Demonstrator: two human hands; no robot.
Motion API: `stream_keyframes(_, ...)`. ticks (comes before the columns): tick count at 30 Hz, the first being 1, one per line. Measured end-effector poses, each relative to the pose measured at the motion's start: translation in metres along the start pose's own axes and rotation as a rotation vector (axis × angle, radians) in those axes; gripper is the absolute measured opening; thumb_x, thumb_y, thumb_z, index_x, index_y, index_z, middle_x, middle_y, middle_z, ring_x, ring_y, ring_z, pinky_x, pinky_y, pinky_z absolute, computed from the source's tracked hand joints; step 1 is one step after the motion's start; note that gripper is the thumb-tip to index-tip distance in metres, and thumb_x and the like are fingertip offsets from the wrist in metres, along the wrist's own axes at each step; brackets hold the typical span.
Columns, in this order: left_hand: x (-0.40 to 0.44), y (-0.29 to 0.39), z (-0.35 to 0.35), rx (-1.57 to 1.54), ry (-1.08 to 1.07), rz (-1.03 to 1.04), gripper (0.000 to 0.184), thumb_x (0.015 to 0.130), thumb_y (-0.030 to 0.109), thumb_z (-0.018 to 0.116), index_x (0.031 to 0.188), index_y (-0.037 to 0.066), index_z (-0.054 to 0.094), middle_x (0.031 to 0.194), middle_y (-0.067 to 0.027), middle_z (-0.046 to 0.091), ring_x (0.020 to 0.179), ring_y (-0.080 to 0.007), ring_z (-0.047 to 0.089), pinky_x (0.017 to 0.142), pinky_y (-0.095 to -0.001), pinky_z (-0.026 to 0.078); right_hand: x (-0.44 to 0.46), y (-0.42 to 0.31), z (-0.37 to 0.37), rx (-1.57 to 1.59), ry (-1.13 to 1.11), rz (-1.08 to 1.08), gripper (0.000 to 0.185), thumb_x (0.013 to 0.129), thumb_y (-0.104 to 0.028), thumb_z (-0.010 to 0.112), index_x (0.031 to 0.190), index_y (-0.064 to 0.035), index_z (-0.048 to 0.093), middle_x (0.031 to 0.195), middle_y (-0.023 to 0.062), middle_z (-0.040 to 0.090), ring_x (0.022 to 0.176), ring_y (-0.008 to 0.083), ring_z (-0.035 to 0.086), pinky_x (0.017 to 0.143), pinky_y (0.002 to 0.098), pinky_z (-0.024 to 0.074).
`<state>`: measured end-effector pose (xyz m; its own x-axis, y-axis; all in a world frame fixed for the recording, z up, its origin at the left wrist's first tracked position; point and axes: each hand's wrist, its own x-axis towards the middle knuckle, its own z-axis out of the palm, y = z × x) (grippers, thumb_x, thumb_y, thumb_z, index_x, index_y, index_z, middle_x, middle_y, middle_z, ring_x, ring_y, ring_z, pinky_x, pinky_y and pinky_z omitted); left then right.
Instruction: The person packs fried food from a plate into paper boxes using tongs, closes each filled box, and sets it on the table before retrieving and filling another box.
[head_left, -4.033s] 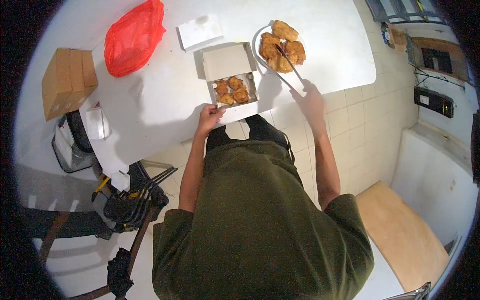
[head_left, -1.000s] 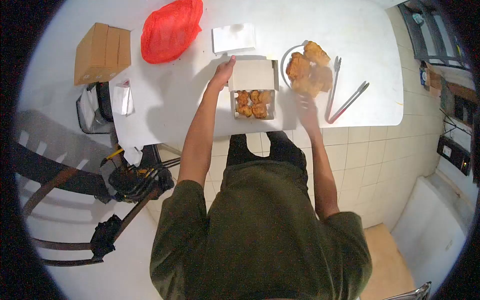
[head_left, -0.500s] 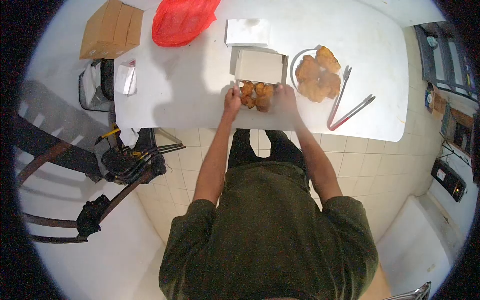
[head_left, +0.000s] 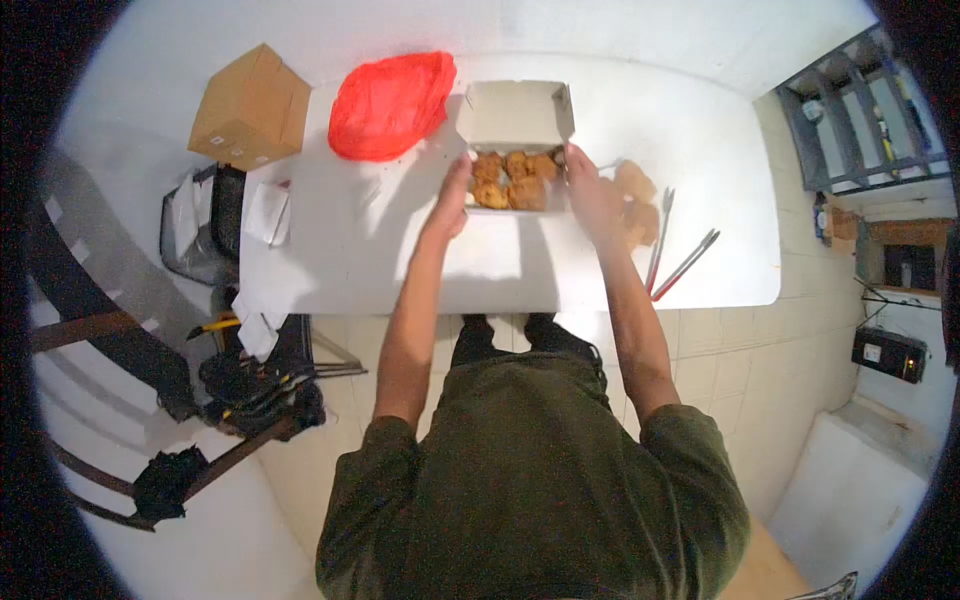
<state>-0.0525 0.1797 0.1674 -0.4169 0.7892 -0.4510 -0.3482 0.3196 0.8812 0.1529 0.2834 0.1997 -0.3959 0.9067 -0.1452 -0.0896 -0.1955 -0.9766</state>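
A cardboard food box (head_left: 520, 112) with its lid up is held between my two hands, and the shadow below it shows it raised off the table. Several pieces of fried chicken (head_left: 515, 180) lie inside. My left hand (head_left: 453, 195) grips the box's left side, fingers closed on it. On the opposite side my right hand (head_left: 590, 190), a little blurred, is closed on the box wall. Just right of that hand, more fried chicken (head_left: 640, 215) lies partly hidden behind my wrist. Red-handled tongs (head_left: 683, 255) rest spread apart on the table farther right.
The white table (head_left: 340, 270) carries a red plastic bag (head_left: 390, 108) at the back and a brown carton (head_left: 252, 108) at the left corner. White paper packets (head_left: 268, 213) lie near a black basket (head_left: 205, 225). Grey shelving (head_left: 865, 110) stands at the right.
Both hands have raised the open box off the table and moved it away from me. The view has tilted, so the table sits lower in it. The white closed box behind is now hidden.
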Motion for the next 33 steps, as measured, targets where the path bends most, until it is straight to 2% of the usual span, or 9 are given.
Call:
stream_keyframes(1, -0.013, 0.041, 0.008, -0.035, 0.060, -0.027, 0.075, 0.100, 0.058, 0.044, 0.154, 0.009, 0.026, 0.158, -0.0087, 0.031, 0.144, -0.0226, 0.030, 0.119, -0.0436, 0.020, 0.015, -0.017, 0.005, 0.044, -0.056, -0.038, 0.048, 0.106, -0.042, 0.044, 0.134, -0.0049, 0.055, 0.117, 0.0026, 0.062, 0.106, 0.0143, 0.054, 0.093, 0.0314, 0.0449)
stream_keyframes(5, -0.008, 0.141, 0.006, -0.501, -0.392, 0.242, 0.050, 0.103, 0.042, 0.046, 0.138, 0.007, 0.048, 0.136, -0.0084, 0.056, 0.124, -0.0218, 0.054, 0.107, -0.0393, 0.043, 0.033, -0.103, 0.049, 0.452, -0.144, -0.172, 0.048, 0.106, -0.036, 0.043, 0.143, -0.0065, 0.047, 0.133, 0.0067, 0.058, 0.123, 0.0199, 0.052, 0.105, 0.0374, 0.0437)
stream_keyframes(10, -0.035, 0.237, 0.004, -0.717, -0.524, 0.362, 0.039, 0.104, 0.027, 0.042, 0.131, 0.002, 0.054, 0.132, -0.0117, 0.058, 0.123, -0.0273, 0.054, 0.108, -0.0434, 0.042, 0.013, -0.196, 0.094, 0.830, -0.362, -0.185, 0.042, 0.107, -0.027, 0.037, 0.144, -0.0080, 0.044, 0.140, 0.0075, 0.051, 0.129, 0.0219, 0.050, 0.108, 0.0387, 0.0436)
stream_keyframes(12, -0.055, 0.253, 0.006, -0.809, -0.522, 0.365, 0.037, 0.103, 0.025, 0.041, 0.129, 0.003, 0.056, 0.131, -0.0125, 0.059, 0.122, -0.0280, 0.055, 0.108, -0.0442, 0.041, -0.005, -0.206, 0.108, 0.737, -0.382, -0.438, 0.040, 0.106, -0.027, 0.038, 0.139, -0.0058, 0.048, 0.135, 0.0100, 0.056, 0.122, 0.0241, 0.056, 0.104, 0.0387, 0.0474)
stream_keyframes(14, -0.080, 0.256, 0.006, -0.878, -0.520, 0.361, 0.038, 0.103, 0.026, 0.042, 0.129, 0.002, 0.056, 0.131, -0.0128, 0.059, 0.123, -0.0281, 0.054, 0.108, -0.0443, 0.041, -0.023, -0.223, 0.119, 0.963, -0.282, -0.214, 0.038, 0.106, -0.026, 0.038, 0.134, -0.0032, 0.051, 0.132, 0.0123, 0.059, 0.120, 0.0256, 0.057, 0.106, 0.0400, 0.0466)
stream_keyframes(16, -0.096, 0.254, 0.003, -0.940, -0.525, 0.347, 0.042, 0.102, 0.030, 0.044, 0.131, 0.001, 0.055, 0.132, -0.0129, 0.058, 0.124, -0.0283, 0.054, 0.109, -0.0446, 0.040, -0.039, -0.209, 0.131, 0.917, -0.365, -0.450, 0.042, 0.101, -0.025, 0.050, 0.134, -0.0004, 0.050, 0.129, 0.0099, 0.059, 0.118, 0.0238, 0.057, 0.103, 0.0362, 0.0466)
stream_keyframes(18, -0.095, 0.235, -0.012, -1.003, -0.524, 0.297, 0.044, 0.102, 0.032, 0.044, 0.133, 0.002, 0.054, 0.134, -0.0124, 0.058, 0.125, -0.0282, 0.053, 0.110, -0.0450, 0.038, -0.047, -0.202, 0.141, 1.130, -0.286, -0.201, 0.037, 0.099, -0.021, 0.053, 0.128, 0.0023, 0.053, 0.122, 0.0105, 0.062, 0.112, 0.0249, 0.059, 0.100, 0.0358, 0.0475)
stream_keyframes(24, -0.094, 0.157, -0.040, -1.116, -0.483, 0.253, 0.047, 0.103, 0.038, 0.043, 0.135, 0.005, 0.053, 0.138, -0.0108, 0.056, 0.129, -0.0264, 0.049, 0.112, -0.0456, 0.035, -0.068, -0.125, 0.146, 1.083, -0.160, -0.093, 0.042, 0.107, -0.022, 0.032, 0.142, -0.0017, 0.044, 0.142, 0.0155, 0.051, 0.131, 0.0282, 0.049, 0.113, 0.0430, 0.0392)
stream_keyframes(33, -0.099, 0.198, -0.027, -1.177, -0.550, 0.210, 0.048, 0.100, 0.041, 0.048, 0.130, 0.004, 0.057, 0.134, -0.0115, 0.058, 0.128, -0.0278, 0.050, 0.112, -0.0451, 0.035, -0.042, -0.137, 0.140, 0.910, -0.402, -0.399, 0.041, 0.107, -0.022, 0.033, 0.142, -0.0028, 0.043, 0.140, 0.0146, 0.052, 0.129, 0.0273, 0.051, 0.112, 0.0428, 0.0400)
